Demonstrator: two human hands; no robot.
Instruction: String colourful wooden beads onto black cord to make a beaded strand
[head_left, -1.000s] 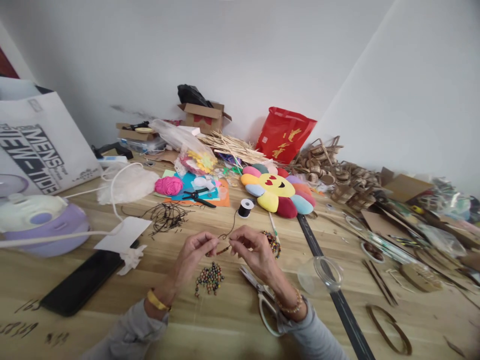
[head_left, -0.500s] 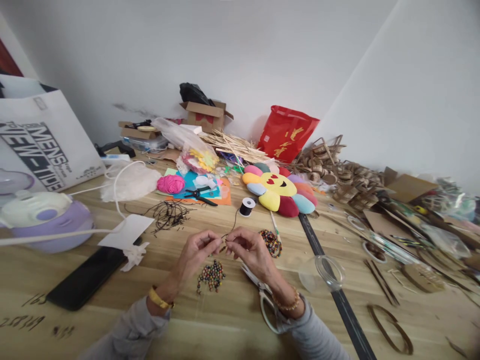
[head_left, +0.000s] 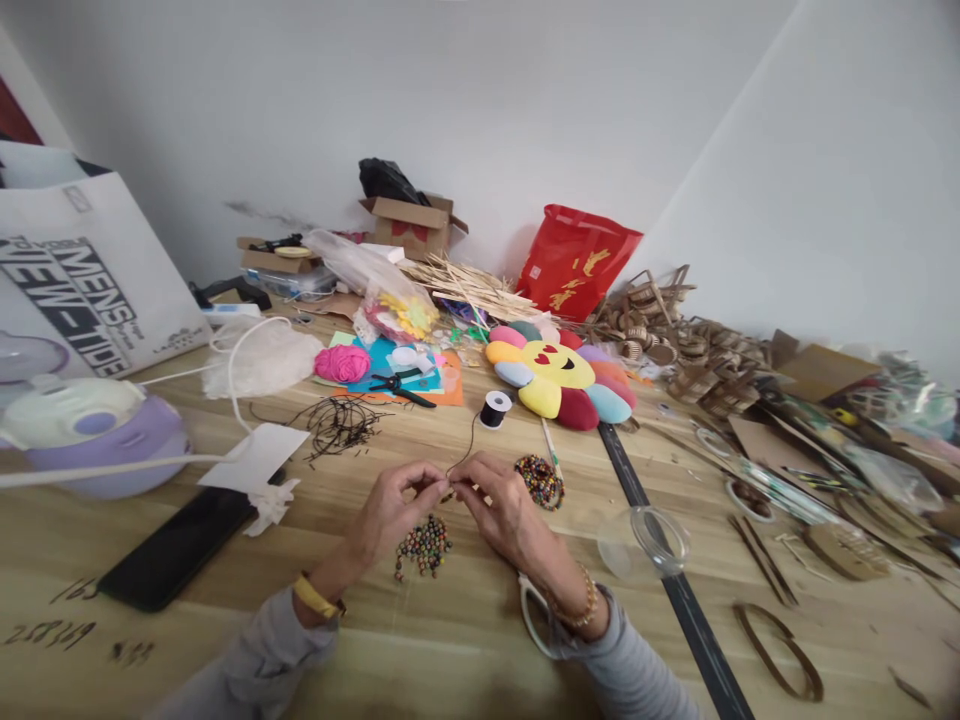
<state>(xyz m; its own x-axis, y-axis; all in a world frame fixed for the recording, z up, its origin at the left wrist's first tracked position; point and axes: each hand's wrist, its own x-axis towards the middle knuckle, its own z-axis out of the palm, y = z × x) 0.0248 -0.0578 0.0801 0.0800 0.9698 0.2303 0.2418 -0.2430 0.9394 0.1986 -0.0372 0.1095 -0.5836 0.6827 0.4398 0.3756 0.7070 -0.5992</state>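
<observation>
The wide, pale wooden table (head_left: 420,640) bears every stage at once. Over it, the right hand (head_left: 506,505) and the left hand (head_left: 397,510) meet, both narrowed to a pinch, thumb against finger, on the thin black cord (head_left: 472,445). A loose tangle of black cord lengths (head_left: 345,425) lies off to the left, and a white looped handle (head_left: 535,620), seemingly of scissors, shows beside the right forearm.

Just below the fingertips sits a heap of small round multicoloured beads (head_left: 422,547) — all loose, so threading looks unfinished. By contrast, the coil of strung multicoloured beads (head_left: 538,482), just beyond the right hand, appears to be completed work. The small white-ended spool of black cord (head_left: 495,409) stands past the hands; its cord runs down to the fingertips, so cutting seems not yet done. Smallest is the dark bit between the 2 pinches — whether it is knot or bead, I cannot tell.
</observation>
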